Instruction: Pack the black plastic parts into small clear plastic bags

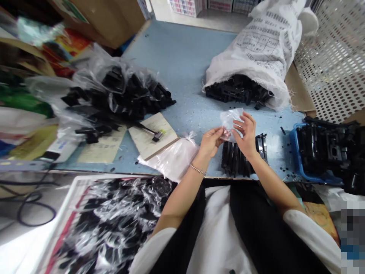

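A small clear plastic bag (232,116) is pinched between the thumb and fingers of my left hand (211,141), held above the near edge of the bench. My right hand (245,137) is right beside the bag with its fingers spread and bent; whether a fingertip touches the film I cannot tell. Beneath my hands lies a row of black plastic parts (232,159), partly hidden by my right hand and forearm. To the left of my left hand rests a white plastic bag (178,158), partly under a wooden board with a small hammer (155,135) on it.
A woven sack (262,45) of black parts lies at the back right. At the right edge sits a blue basket (298,152) full of black parts. Bagged black parts (128,89) are heaped on the left, and a crate (71,198) of bagged parts stands below the bench.
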Motion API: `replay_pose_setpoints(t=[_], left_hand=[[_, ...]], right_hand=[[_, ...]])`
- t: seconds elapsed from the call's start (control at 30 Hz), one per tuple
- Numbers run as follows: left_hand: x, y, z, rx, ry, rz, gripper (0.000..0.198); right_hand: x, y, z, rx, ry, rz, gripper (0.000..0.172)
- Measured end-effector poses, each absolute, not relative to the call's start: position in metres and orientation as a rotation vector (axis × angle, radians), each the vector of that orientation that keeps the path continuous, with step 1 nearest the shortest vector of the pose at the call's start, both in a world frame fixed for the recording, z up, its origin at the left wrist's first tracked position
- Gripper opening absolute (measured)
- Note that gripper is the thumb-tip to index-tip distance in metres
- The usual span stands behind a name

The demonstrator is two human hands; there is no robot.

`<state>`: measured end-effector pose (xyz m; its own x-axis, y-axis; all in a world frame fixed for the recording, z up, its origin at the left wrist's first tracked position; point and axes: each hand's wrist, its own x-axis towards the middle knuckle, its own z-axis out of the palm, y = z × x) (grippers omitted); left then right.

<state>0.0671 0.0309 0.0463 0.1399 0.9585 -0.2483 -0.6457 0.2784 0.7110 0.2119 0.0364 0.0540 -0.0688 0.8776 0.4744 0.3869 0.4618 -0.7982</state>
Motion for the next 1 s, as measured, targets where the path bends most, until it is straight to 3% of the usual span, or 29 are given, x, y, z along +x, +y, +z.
replay_pose_setpoints(t=[0.17,0.3,0.43,0.53,0.7,0.87,1.0], left_hand=[[0.071,0.028,0.045,0.464,0.773,1.209,0.036],[0.071,0.031,0.038,0.513,0.860,1.295,0.035],[0.065,0.032,0.030,1.081,1.149,1.475,0.023],[0.067,0.032,0.026,1.726,1.297,1.401,0.010],[0.082,0.038,0.023,2.133,1.258,1.175,0.026],[0.092,0.043,0.022,2.035,1.281,1.149,0.031],[0.106,0.045,0.019,1.956,1.202,1.138,0.040]], right_hand=[[0.228,0.029,0.047,-1.197,-1.566,0.752,0.030],[0.260,0.028,0.051,-1.362,-1.568,0.643,0.024],[0.319,0.022,0.064,-1.541,-1.921,0.261,0.029],[0.357,0.020,0.068,-1.457,-2.499,0.004,0.034],[0.409,0.015,0.078,-1.458,-2.889,-0.082,0.028],[0.452,-0.022,0.104,-1.997,-2.251,0.302,0.016],[0.432,-0.054,0.117,-1.880,-1.387,0.734,0.025]])
